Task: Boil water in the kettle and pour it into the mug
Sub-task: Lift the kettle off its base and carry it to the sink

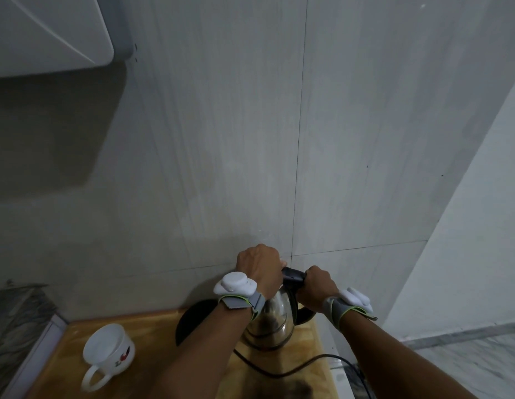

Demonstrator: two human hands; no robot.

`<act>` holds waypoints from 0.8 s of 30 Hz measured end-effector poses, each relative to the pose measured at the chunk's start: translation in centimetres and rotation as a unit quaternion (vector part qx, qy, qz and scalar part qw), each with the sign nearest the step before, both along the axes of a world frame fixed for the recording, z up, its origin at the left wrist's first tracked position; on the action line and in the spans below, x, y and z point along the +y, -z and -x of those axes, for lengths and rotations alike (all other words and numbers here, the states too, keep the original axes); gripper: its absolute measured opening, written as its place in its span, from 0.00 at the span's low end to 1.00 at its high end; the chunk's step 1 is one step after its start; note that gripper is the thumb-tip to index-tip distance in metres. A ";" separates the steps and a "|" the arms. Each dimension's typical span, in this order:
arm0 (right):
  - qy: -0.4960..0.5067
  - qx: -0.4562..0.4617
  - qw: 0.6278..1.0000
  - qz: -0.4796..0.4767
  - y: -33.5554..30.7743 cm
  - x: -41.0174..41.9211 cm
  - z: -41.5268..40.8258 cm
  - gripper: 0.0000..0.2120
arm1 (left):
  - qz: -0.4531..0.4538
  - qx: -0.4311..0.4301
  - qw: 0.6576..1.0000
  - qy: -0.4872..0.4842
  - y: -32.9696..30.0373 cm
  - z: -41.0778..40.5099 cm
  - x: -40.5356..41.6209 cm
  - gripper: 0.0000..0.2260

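Note:
A shiny steel kettle [272,321] stands on a small wooden table [152,367], near its far right corner. My right hand [318,286] grips the kettle's black handle [293,276] from the right. My left hand [260,264] lies over the kettle's top, fingers curled down on the lid, which the hand hides. A white mug [107,351] with a small red mark stands empty-looking at the table's left, handle toward me. Both wrists carry grey straps with white sensors.
A black cord [290,371] runs from the kettle's base across the table and off its right edge. A dark round shape [192,318] lies behind my left forearm. A grey tiled wall rises just behind; a stone counter [14,321] sits at left, marble floor at right.

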State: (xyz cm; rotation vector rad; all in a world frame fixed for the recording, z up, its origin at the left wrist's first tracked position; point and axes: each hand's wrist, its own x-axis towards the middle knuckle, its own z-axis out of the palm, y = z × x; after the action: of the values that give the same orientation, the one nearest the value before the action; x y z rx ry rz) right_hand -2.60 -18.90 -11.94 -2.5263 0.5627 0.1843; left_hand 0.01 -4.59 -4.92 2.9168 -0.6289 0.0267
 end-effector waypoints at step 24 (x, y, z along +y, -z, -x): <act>0.013 0.016 0.999 -0.033 -1.1 0.2 0.7 0.11 | 0.192 0.073 0.977 -0.064 -6.1 1.1 -0.6 0.18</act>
State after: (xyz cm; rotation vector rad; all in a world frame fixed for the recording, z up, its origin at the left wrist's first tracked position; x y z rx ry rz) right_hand -3.32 -18.68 -10.82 -2.4554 0.5928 0.2307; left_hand -1.09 -5.22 1.19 2.5508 -0.3642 -0.0470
